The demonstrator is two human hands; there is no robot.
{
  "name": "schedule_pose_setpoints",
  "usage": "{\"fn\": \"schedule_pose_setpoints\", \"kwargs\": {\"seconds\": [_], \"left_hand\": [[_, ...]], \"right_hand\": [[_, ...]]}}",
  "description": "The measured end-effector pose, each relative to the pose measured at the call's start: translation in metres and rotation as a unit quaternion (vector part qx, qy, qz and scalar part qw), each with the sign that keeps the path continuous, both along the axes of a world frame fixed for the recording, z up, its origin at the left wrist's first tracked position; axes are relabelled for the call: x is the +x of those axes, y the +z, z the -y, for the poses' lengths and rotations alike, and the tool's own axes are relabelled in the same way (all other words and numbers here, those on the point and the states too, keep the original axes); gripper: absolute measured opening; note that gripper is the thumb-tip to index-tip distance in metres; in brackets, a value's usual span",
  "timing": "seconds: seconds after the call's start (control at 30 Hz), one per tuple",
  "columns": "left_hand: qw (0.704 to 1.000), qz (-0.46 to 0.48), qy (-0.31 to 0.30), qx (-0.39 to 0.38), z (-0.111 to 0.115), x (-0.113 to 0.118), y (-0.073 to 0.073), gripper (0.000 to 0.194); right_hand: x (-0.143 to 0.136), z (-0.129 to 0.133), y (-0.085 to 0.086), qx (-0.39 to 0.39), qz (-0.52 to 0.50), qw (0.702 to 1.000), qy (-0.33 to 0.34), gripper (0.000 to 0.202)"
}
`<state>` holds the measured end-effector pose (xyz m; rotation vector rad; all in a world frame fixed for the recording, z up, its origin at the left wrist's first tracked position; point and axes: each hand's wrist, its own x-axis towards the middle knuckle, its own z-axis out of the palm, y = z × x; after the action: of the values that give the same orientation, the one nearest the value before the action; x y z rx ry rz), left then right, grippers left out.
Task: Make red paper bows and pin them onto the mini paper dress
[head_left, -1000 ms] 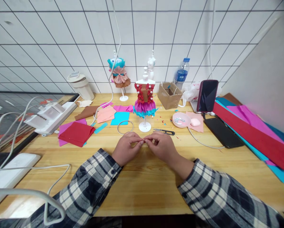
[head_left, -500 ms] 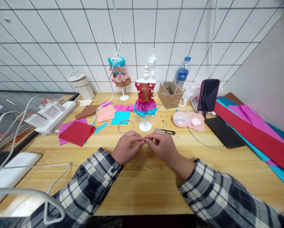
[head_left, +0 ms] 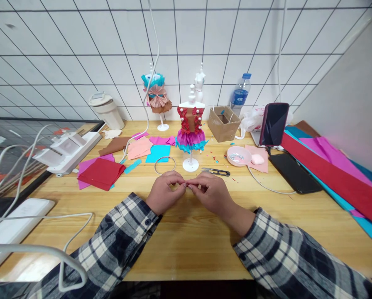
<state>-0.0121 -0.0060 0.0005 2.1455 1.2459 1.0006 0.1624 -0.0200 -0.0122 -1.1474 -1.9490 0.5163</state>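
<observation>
Both hands are meeting at the middle of the desk (head_left: 186, 245), toward its near edge. The left hand (head_left: 165, 194) and the right hand (head_left: 211, 193) are each pinching one end of a small red piece (head_left: 187, 183), apparently folded paper, which is hanging between the fingertips just above the desk surface. Fingers of both hands are closed on it; thumbs and forefingers are pressing together while the other fingers are curling under. The piece itself is too small to describe further.

Judgement on the step in hand: this looks like fine shaping of a small trim piece, matching the red decorations on the dressed mannequin (head_left: 190, 129) standing just behind the hands. Doing it well calls for a light, even pinch from both sides, so the paper is creasing rather than tearing, and for wrists resting on the desk to steady the fingertips. Twisting too hard is the main risk, as such thin paper is likely to rip.

Nearby items: thread snips (head_left: 215, 171) are lying just behind the right hand; a wire ring (head_left: 165, 165) is lying behind the left hand. A stack of red paper squares (head_left: 101, 173) is sitting toward the left edge, and a pink dish (head_left: 237, 156) toward the right.
</observation>
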Motion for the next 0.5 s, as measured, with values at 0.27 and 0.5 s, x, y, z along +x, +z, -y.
{"fn": "schedule_pose_setpoints", "kwargs": {"seconds": [0.27,0.5], "left_hand": [[0.999,-0.04,-0.01,0.022,-0.0018,-0.0001,-0.0044,0.015],[0.997,-0.057,-0.023,0.043,-0.0012,0.0002,-0.0045,0.017]], "right_hand": [[0.0017,-0.0018,-0.0035,-0.001,0.021,1.0,-0.014,0.014],[0.002,-0.0005,-0.0012,0.009,0.045,0.999,-0.025,0.014]]}}
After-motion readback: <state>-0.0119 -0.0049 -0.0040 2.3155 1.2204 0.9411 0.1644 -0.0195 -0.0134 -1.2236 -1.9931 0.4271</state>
